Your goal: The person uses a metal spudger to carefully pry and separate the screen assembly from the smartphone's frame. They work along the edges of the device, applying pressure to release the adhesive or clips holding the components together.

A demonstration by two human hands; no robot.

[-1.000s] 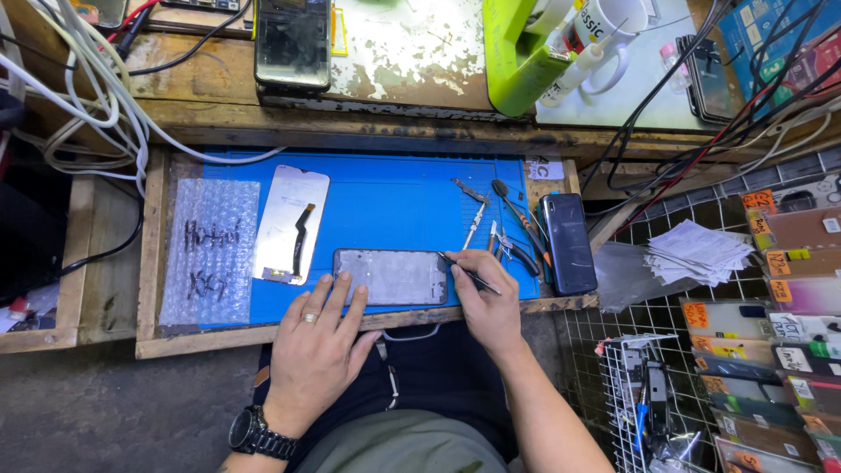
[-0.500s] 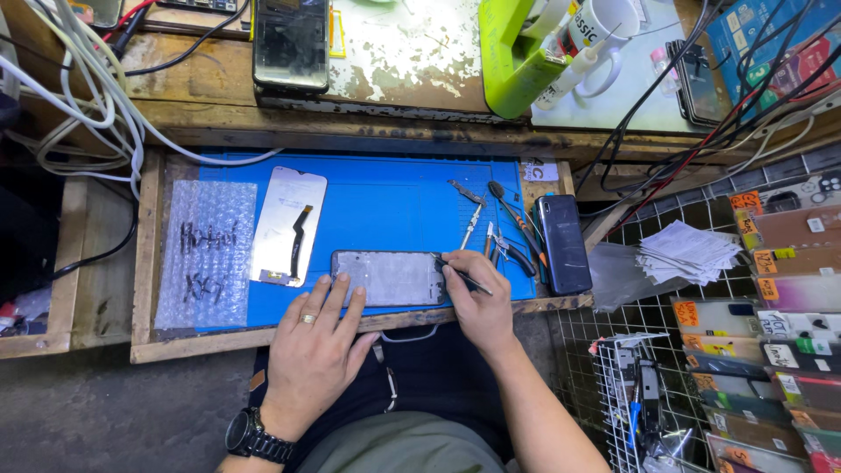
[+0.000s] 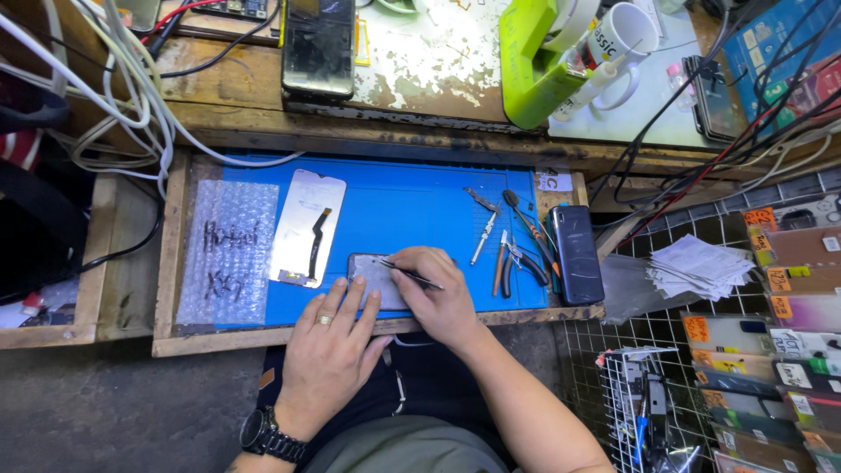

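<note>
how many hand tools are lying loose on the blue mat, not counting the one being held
3: tweezers, a screwdriver and pliers, all on the blue mat to the right of the right hand. More may be hidden under the hands.

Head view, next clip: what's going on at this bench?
A person works on a phone lying flat on a blue mat. The left hand presses on the phone's near edge, while the right hand holds a thin tool with its tip on the phone. A detached screen panel, pliers and a second phone lie alongside.

blue mat | phone, screen panel, tweezers, pliers
</note>
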